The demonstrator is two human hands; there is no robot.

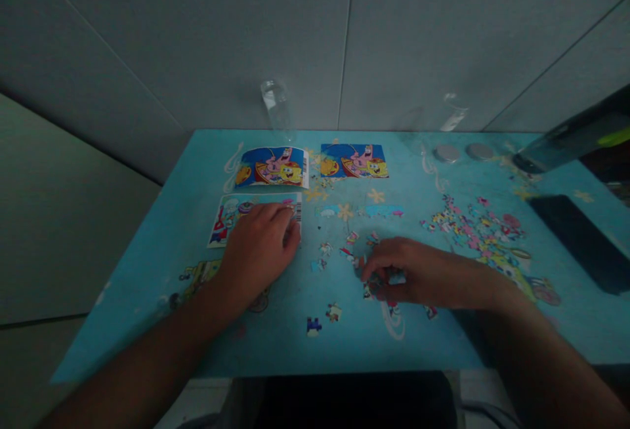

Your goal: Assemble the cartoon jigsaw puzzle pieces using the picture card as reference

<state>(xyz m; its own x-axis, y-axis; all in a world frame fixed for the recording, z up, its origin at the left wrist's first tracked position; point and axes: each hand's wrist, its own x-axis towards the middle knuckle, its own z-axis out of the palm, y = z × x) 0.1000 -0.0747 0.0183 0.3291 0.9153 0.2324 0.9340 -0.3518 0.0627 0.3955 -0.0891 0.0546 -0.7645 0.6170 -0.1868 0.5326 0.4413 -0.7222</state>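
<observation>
My left hand [260, 239] rests on a printed picture card [221, 222] at the left, its fingers bent; whatever may lie under them is hidden. Right of the middle, my right hand [396, 268] is curled low over a few puzzle pieces [348, 254], fingers bent around something too small to make out. Between the hands lie loose pieces [323, 252]. Two more, a dark blue one [314, 326] and a pale one [333, 312], lie near the front edge. A thin joined strip of pieces [378, 211] lies above the hands.
Behind are a curled picture card [273, 168] and a flat picture [354, 161]. Clear containers [278, 111] stand at the back, with two round lids [447, 153]. At the right are a heap of pieces [467, 229], a black phone-like slab [581, 242] and a bottle [566, 143].
</observation>
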